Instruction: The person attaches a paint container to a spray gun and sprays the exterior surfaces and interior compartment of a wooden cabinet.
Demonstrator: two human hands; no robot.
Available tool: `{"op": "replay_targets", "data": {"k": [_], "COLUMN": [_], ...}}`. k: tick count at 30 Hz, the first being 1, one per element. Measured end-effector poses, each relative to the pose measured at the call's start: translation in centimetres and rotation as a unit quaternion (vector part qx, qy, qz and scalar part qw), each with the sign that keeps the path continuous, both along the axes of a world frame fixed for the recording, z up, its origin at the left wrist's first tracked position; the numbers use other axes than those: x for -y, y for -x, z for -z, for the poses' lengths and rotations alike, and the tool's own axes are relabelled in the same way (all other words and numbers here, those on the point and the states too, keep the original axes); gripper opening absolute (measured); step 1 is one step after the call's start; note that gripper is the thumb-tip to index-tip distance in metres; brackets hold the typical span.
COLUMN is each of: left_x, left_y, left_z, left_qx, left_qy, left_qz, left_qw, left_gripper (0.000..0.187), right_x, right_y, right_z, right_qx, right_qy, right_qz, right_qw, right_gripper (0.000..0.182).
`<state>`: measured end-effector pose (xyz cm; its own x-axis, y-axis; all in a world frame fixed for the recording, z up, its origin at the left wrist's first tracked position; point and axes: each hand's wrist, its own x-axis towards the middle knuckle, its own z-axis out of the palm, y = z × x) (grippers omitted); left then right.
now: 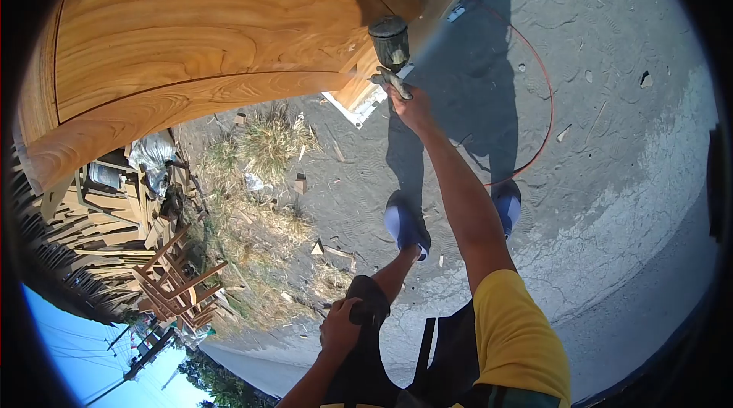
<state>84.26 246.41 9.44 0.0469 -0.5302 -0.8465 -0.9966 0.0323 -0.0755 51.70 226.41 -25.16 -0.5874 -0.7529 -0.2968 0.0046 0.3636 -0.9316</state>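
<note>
My right hand (412, 108) is wrapped round the handle of a spray gun (395, 81) with a dark, stained cup (390, 43) on top. The gun's nozzle points left at the lower edge of a large varnished wooden panel (206, 26), close to its corner, and a faint mist shows in front of it. Down by the leg of my dark shorts (370, 305), my left hand (340, 325) is closed, its fingers curled; what it grips, if anything, I cannot tell.
A red hose (548, 95) curves over the sandy ground (611, 41) towards my feet. White-stained boards (355, 108) lie beneath the panel's corner. Dry grass (275, 140), scattered wood scraps, a heap of timber (107, 217) and a wooden chair frame (179, 282) are at the left.
</note>
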Motion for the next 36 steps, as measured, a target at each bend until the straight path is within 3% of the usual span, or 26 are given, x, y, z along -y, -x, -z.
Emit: {"op": "replay_targets", "data": {"k": [2, 7, 10, 14, 16, 20, 22, 26, 29, 31, 36], "left_x": [0.3, -0.1, -0.4, -0.4, -0.3, 0.4, 0.6, 0.8, 0.9, 1.2, 1.4], "left_y": [0.6, 2.4, 2.9, 0.4, -0.7, -2.8, -3.9, -5.4, -6.0, -5.9, -5.9], "left_z": [0.0, -0.1, 0.1, 0.5, 0.5, 0.4, 0.4, 0.6, 0.7, 0.7, 0.7], "left_qx": [-0.003, -0.028, -0.031, -0.062, -0.066, -0.069, -0.085, -0.1, -0.109, -0.102, -0.098], "left_qy": [0.009, 0.016, 0.061, 0.06, 0.055, 0.05, 0.052, 0.053, 0.055, 0.05, 0.054], "left_qz": [-0.006, 0.03, 0.073, 0.031, 0.008, -0.015, -0.048, -0.07, -0.083, -0.08, -0.075], "left_qw": [1.0, 0.999, 0.995, 0.996, 0.996, 0.996, 0.994, 0.991, 0.989, 0.99, 0.991], "left_gripper": [0.047, 0.048, 0.049, 0.053, 0.052, 0.052, 0.053, 0.053, 0.053, 0.052, 0.051], "right_x": [-0.1, -2.4, -3.0, -1.1, 0.4, 2.2, 1.8, 2.9, 4.1, 4.9, 4.3], "right_y": [-0.5, -0.6, -0.2, 0.3, 0.5, -0.2, -0.6, -1.1, -0.7, -0.4, -0.4], "right_z": [1.3, 1.8, 1.1, 0.4, 1.0, 1.2, 1.0, 0.7, 0.6, 0.6, 0.6], "right_qx": [-0.011, -0.141, -0.16, -0.182, -0.211, -0.232, -0.219, -0.258, -0.292, -0.268, -0.267], "right_qy": [0.014, -0.1, -0.031, 0.042, -0.014, -0.021, -0.126, -0.022, -0.024, -0.132, -0.116], "right_qz": [-0.004, 0.018, 0.087, 0.123, 0.122, 0.143, 0.109, 0.126, 0.121, 0.098, 0.109], "right_qw": [1.0, 0.985, 0.983, 0.975, 0.97, 0.962, 0.961, 0.958, 0.948, 0.949, 0.95], "right_gripper": [0.041, 0.045, 0.045, 0.043, 0.041, 0.04, 0.041, 0.042, 0.045, 0.046, 0.047]}}
